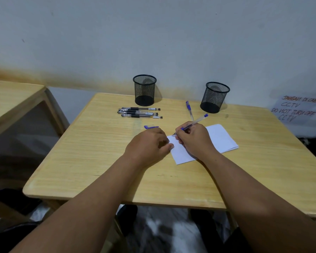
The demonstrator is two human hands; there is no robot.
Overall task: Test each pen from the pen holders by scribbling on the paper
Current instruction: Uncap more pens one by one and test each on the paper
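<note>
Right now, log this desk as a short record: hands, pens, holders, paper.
right hand: grips a blue pen, tip at the paper's near-left corner
left hand: fingers pin the paper's left edge
paper: folded white sheets, no marks visible
blue pen cap: loose on the wooden table, beyond the left hand
black pens: about four, capped, lying side by side before the left mesh holder
second blue pen: capped, lying near the right mesh holder
holders: both upright, apparently empty

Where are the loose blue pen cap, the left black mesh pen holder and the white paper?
Loose blue pen cap (150,127): head view, mid-body.
Left black mesh pen holder (144,92): head view, front wall.
White paper (221,137): head view, bare right half.
</note>
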